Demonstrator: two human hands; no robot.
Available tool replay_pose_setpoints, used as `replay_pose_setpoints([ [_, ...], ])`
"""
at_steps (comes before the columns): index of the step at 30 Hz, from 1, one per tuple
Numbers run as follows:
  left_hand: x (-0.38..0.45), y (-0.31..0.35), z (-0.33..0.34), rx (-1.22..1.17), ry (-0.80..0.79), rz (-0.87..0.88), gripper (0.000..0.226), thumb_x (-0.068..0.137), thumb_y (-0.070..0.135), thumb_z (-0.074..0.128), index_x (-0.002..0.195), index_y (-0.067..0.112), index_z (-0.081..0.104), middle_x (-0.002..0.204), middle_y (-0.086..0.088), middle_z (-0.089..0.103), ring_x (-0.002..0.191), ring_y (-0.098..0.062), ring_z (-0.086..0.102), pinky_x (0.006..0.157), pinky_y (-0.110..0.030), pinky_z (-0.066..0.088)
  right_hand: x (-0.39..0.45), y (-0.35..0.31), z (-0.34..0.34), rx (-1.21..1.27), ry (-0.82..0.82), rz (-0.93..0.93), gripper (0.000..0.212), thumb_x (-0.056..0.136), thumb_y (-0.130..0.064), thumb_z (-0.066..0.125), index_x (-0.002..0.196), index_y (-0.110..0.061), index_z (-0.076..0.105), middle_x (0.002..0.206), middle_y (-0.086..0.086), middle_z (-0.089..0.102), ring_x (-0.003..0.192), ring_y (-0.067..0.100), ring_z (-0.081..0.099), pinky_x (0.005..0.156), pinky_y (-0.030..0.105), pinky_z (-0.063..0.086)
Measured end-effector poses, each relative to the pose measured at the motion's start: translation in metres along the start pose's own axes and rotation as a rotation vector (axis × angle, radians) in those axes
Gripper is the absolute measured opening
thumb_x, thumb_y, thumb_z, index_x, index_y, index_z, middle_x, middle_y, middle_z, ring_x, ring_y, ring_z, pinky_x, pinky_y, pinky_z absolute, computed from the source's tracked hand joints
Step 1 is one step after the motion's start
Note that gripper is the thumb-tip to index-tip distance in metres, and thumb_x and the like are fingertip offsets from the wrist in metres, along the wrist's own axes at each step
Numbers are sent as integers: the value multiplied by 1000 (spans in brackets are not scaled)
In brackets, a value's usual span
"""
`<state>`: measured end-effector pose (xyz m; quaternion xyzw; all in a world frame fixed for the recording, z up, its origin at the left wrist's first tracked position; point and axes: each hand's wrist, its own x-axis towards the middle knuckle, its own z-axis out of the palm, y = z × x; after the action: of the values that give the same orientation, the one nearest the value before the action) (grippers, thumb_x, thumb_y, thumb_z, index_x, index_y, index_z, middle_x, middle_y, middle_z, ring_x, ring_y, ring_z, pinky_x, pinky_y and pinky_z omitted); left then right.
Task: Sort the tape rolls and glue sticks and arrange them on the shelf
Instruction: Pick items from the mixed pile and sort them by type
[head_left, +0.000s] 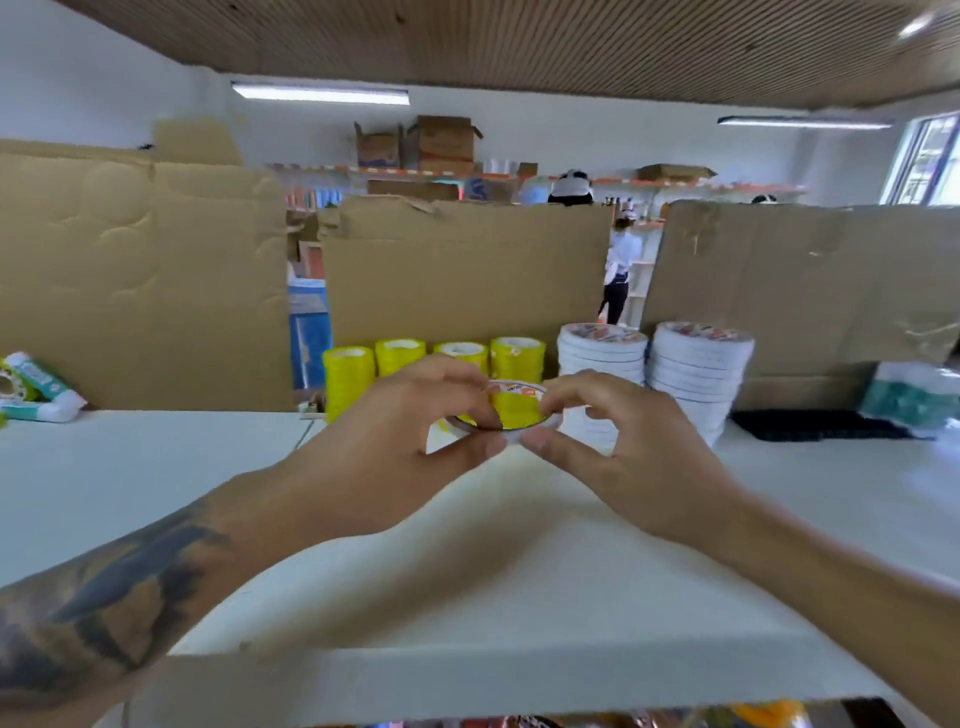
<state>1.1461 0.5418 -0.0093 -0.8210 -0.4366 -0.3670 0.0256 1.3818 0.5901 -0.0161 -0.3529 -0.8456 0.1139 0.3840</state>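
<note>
On the white shelf (156, 483), yellow stacks (431, 364) and white stacks (654, 369) line the back, and just before them the left hand (410, 441) and right hand (618, 452) together pinch a flat roll (511, 413), its hole facing up, nearest the yellow row.

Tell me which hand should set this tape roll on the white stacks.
Probably the right hand. Both hands pinch the tape roll, but the two white stacks stand just behind the right one, while the left hand sits before the yellow rolls.
</note>
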Motion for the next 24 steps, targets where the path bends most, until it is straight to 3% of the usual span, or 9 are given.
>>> replay_pose_setpoints([
  [3,36,19,23,-53,53,6,32,92,54,61,108,28,72,115,18,60,114,0,57,94,-19,48,-3,26,-35,6,47,52,34,72,-75,59,93,-48,62,106,-33,64,105,-17,53,80,3,37],
  [5,52,27,35,-115,71,-82,43,88,63,56,123,40,63,123,25,58,125,-2,54,102,-30,50,-2,39,-53,-4,72,53,32,71,-72,60,93,-48,62,104,-31,65,98,-13,56,76,6,40],
  [9,62,29,49,-270,96,-367,41,87,72,55,124,55,54,126,28,59,121,11,52,95,-22,49,12,64,-79,-32,109,33,34,81,-63,66,103,-37,68,101,-25,68,97,-15,53,76,2,37],
  [11,54,22,58,-82,-12,-438,50,85,78,46,126,50,55,125,25,59,116,4,56,97,-24,47,28,78,-86,-108,108,38,32,86,-59,67,106,-34,68,96,-26,67,95,-6,57,80,10,42],
  [13,41,17,70,93,-259,-467,76,80,89,31,141,46,48,141,23,49,131,-2,47,108,-23,38,44,91,-87,-204,113,56,38,86,-66,62,105,-33,67,96,-22,66,101,10,61,93,35,48],
  [15,31,12,81,231,-538,-485,94,71,98,8,153,56,22,163,20,25,152,-9,21,123,-32,20,58,102,-86,-262,102,76,45,86,-73,58,105,-32,65,101,-20,67,107,20,61,98,47,47],
  [17,27,14,85,314,-733,-498,80,73,93,0,148,69,-4,169,18,-2,157,-9,-6,127,-40,1,68,110,-84,-301,82,102,47,86,-75,54,103,-33,63,102,-16,70,108,20,60,102,42,40],
  [19,28,19,84,294,-754,-522,68,78,89,7,143,75,-10,168,21,-11,155,-9,-15,126,-42,-6,73,112,-83,-358,63,106,44,89,-73,51,101,-33,61,104,-15,70,107,17,60,99,38,30],
  [24,26,19,81,284,-751,-523,68,78,90,11,143,76,-7,167,23,-13,154,-8,-19,126,-42,-9,73,103,-81,-436,5,112,39,95,-68,45,111,-35,57,108,-25,61,112,14,58,106,45,27],
])
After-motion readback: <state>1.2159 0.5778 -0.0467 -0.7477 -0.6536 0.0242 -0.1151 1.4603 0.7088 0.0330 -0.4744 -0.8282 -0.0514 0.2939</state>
